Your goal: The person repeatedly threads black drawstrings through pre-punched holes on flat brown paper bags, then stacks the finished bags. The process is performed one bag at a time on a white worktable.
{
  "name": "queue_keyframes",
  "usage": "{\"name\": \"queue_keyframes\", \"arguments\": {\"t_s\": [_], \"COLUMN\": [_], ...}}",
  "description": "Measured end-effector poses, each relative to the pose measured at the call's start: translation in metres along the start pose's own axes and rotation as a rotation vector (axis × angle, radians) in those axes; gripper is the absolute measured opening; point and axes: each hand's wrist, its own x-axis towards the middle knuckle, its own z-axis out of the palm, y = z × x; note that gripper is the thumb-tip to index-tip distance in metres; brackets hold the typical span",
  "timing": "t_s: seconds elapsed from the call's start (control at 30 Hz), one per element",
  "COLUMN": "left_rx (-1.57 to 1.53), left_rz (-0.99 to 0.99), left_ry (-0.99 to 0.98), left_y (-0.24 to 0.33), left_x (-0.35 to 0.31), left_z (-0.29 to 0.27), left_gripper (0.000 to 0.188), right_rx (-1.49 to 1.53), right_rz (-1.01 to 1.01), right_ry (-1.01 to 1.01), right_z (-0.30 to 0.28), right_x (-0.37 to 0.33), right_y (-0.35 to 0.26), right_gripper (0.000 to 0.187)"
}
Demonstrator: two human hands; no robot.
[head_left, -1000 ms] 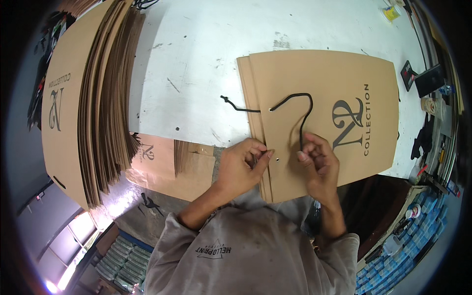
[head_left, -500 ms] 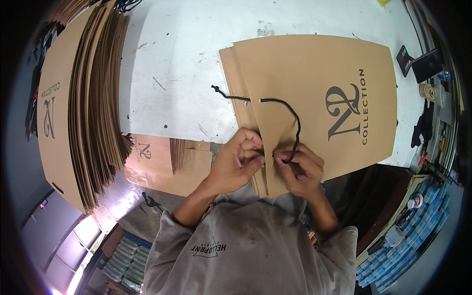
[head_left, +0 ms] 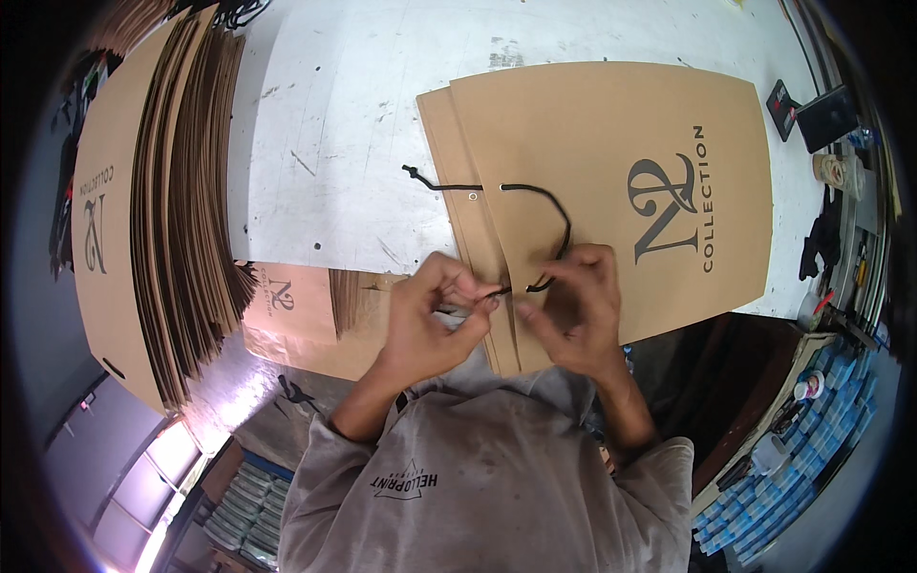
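A brown paper bag (head_left: pixel 592 134) lies flat on the white table, its printed side up and its opening toward the left. A black cord (head_left: pixel 549 205) runs through an eyelet, arcs over the bag and enters a second hole near my hands. Its knotted end sticks out past the bag's left edge. At that edge my left hand (head_left: pixel 420 310) pinches the cord's other end between thumb and fingertips. My right hand (head_left: pixel 587 310) hovers over the bag beside the second hole, thumb and fingers apart, slightly blurred; the cord's arc passes by its fingertips.
A tall stack of brown paper bags (head_left: pixel 191 191) stands on the left. More brown bags (head_left: pixel 296 306) lie lower down beside the table (head_left: pixel 315 124). At the right edge are a dark box-like object (head_left: pixel 826 119), a plastic cup (head_left: pixel 836 177) and blue-and-white packs (head_left: pixel 793 468).
The cord's end has come through the second hole, and my left hand now grips it. My right fingers have let go and spread. The bag has shifted slightly.
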Motion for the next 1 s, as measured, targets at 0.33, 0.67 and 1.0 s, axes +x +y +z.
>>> {"name": "queue_keyframes", "arguments": {"t_s": [0.33, 0.67, 1.0], "left_rx": [-0.451, -0.213, -0.371], "left_rz": [-0.116, -0.127, -0.249], "left_ry": [-0.13, -0.151, -0.182], "left_y": [0.016, 0.003, -0.018], "left_x": [-0.002, -0.002, 0.023], "left_z": [0.002, -0.022, -0.006], "left_gripper": [0.064, 0.094, 0.079], "right_rx": [0.07, -0.2, 0.151], "right_rz": [-0.023, -0.097, -0.366], "right_ry": [-0.039, 0.066, 0.068], "right_z": [0.016, 0.049, 0.036], "right_x": [-0.006, 0.006, -0.008], "right_y": [0.002, -0.006, -0.02], "right_gripper": [0.021, 0.022, 0.017]}}
